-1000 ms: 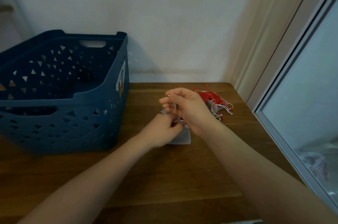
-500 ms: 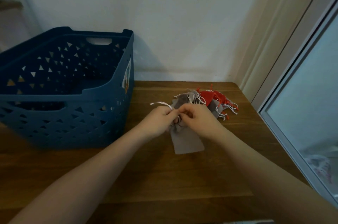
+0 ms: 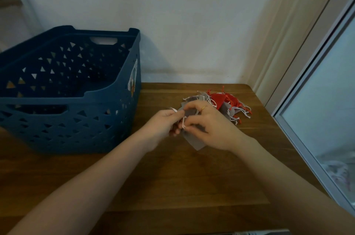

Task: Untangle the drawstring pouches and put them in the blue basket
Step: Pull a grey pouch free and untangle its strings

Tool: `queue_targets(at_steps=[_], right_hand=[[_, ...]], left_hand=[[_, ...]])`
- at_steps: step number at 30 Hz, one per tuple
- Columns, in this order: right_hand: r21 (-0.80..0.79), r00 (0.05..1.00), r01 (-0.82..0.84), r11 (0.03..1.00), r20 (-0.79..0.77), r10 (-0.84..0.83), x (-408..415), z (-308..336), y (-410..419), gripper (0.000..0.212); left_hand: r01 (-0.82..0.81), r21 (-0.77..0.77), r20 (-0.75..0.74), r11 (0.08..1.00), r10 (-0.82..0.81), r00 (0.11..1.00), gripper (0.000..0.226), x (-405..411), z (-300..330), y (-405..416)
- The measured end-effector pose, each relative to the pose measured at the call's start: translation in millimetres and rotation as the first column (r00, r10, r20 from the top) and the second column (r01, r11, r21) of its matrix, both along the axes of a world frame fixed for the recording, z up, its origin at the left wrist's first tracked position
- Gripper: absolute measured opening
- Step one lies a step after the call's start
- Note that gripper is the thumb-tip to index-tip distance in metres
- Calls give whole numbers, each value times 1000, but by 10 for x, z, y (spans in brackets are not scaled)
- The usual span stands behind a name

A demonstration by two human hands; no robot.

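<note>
Head view: left hand (image 3: 165, 123) and right hand (image 3: 209, 129) both pinch the white drawstring (image 3: 183, 122) of a grey pouch (image 3: 194, 141) at table centre. Tangled pile (image 3: 221, 103) lies at 1 o'clock of it, blue basket (image 3: 107, 129) at 9. Pouches look light, limp and snag-prone; best held by the cord near the neck.
</note>
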State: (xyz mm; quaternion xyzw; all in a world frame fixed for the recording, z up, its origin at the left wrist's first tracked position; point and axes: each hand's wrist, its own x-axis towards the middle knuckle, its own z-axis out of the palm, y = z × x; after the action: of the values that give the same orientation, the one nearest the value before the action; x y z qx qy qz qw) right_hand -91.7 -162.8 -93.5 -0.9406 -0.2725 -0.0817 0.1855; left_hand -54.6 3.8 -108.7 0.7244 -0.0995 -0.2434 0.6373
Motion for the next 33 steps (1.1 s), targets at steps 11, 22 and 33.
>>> queue_targets(at_steps=[11,22,33], right_hand=[[426,946,175,887,-321,-32,24,-32,-17,22],[454,907,322,831,-401,-133,-12,-68,58,17],[680,815,461,570,-579,32,-29,-101,170,17]], left_hand=[[87,-13,17,996,-87,996,17,-26,31,25],[-87,458,507,885,-180,843,3,-81,-65,3],[-333,265,833,905,-41,552,13,-141,-91,2]])
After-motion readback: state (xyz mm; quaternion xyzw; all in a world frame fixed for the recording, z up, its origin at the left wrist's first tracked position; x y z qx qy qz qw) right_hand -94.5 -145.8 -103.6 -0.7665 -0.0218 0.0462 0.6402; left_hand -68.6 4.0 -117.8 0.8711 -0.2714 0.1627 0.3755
